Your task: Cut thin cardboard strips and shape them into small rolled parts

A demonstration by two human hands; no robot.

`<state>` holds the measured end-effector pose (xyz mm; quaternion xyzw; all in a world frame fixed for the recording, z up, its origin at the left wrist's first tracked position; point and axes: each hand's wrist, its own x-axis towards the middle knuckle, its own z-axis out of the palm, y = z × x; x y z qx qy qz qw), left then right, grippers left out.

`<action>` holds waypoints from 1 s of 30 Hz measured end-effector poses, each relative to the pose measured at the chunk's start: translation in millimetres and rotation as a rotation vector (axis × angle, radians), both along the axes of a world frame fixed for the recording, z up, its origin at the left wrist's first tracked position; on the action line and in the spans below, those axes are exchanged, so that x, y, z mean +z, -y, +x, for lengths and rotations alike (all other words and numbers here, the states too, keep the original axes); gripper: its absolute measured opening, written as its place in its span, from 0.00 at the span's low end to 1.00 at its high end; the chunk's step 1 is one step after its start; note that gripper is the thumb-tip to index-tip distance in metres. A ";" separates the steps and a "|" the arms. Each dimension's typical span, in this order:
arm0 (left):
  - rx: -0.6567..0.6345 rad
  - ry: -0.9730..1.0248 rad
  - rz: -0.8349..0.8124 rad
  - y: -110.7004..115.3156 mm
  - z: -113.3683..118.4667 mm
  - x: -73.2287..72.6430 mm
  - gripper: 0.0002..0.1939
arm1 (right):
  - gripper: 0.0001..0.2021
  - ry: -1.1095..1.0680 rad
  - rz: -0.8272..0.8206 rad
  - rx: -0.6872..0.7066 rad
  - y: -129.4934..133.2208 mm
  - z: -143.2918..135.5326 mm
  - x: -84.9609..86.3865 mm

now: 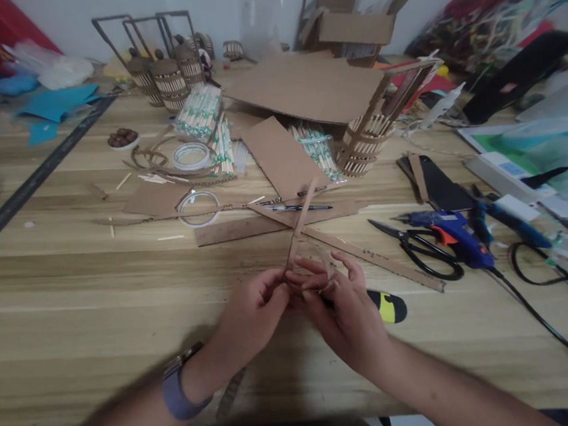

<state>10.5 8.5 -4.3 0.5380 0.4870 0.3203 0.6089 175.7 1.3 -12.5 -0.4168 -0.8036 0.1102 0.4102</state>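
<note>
A thin brown cardboard strip (300,230) rises upright and slants from between my hands, low over the front of the table. My left hand (251,313) pinches its lower end with thumb and forefinger. Closed on the same strip from the other side is my right hand (346,311), its outer fingers partly raised. How the strip runs between the fingers is hidden. Partly behind the right hand lies a black and yellow object (387,306), its kind unclear. Just beyond are a flat cardboard piece (245,225), a long cardboard strip (373,256) and a pen (301,207).
Scissors (418,247) and a blue glue gun (449,234) with a trailing cord lie to the right. Tape rolls (182,211), bundled sticks (222,145) and a stick-covered cylinder (360,145) stand farther back. Behind are handled containers (170,86) and a cardboard box (357,28).
</note>
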 end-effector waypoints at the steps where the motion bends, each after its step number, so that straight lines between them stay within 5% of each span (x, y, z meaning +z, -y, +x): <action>1: -0.003 0.007 -0.007 -0.8 0.2 0.6 0.15 | 0.09 0.001 0.005 0.006 -0.2 0.3 0.0; 14: 0.012 -0.083 0.066 -2.6 0.6 4.1 0.14 | 0.05 0.090 0.099 0.015 -2.8 1.7 4.8; 30: -0.021 -0.014 -0.021 1.5 -1.2 -3.8 0.12 | 0.05 0.021 -0.087 -0.033 -4.5 7.2 5.9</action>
